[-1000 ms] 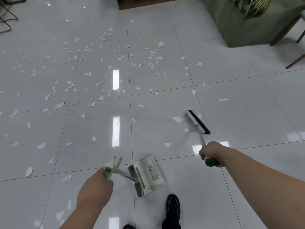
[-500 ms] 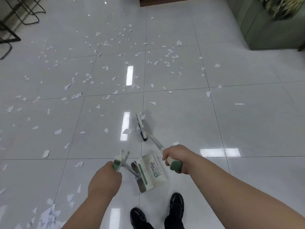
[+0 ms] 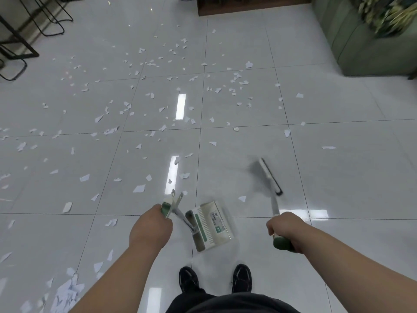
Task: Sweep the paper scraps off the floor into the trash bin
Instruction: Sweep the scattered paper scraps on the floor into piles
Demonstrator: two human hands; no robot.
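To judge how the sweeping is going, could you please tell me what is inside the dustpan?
On the dustpan no litter shows, only a label and a green toothed strip. Its hollow by the handle is shadowed and blurred, so its contents cannot be seen.

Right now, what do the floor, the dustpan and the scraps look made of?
Floor: glossy pale tile, probably glazed ceramic; grout lines and mirrored ceiling lights. Dustpan: likely matte cream plastic with green trim, judging by its moulded comb teeth. Scraps: thin white paper, ragged torn edges.
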